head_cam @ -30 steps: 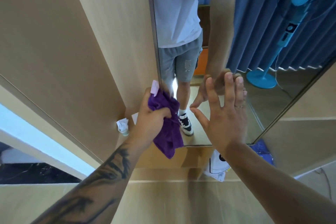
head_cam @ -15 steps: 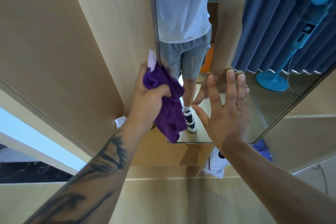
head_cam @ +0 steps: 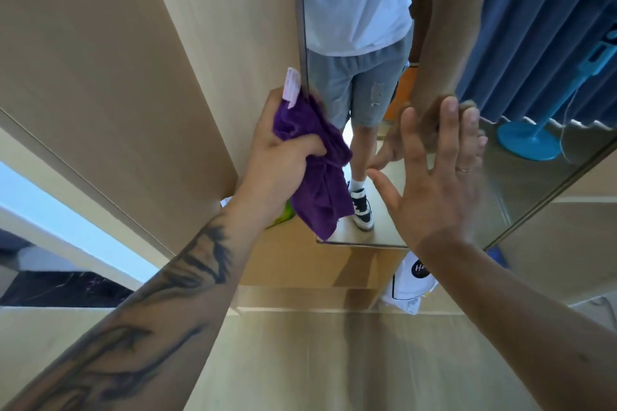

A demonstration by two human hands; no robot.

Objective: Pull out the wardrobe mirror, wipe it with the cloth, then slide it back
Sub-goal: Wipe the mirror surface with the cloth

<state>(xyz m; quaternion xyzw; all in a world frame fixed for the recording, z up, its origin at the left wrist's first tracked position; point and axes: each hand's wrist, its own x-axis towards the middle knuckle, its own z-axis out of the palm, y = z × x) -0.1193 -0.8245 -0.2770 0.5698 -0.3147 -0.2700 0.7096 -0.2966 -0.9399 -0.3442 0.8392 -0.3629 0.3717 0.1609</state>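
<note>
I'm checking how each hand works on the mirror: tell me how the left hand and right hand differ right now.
The left hand has its fingers curled round the purple cloth; the right hand holds nothing. The left hand sits at the mirror's left edge, while the right hand lies flat, fingers spread, fingertips on the glass. The right hand wears a ring; none shows on the left hand. Both are at the mirror's lower part.

Home bedroom, wooden wardrobe (head_cam: 117, 43), mirror (head_cam: 500, 177), curtains (head_cam: 541, 27)

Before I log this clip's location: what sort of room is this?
Probably a bedroom or dressing area: a pull-out mirror set among light wooden wardrobe panels, with blue curtains and a standing fan reflected.
</note>
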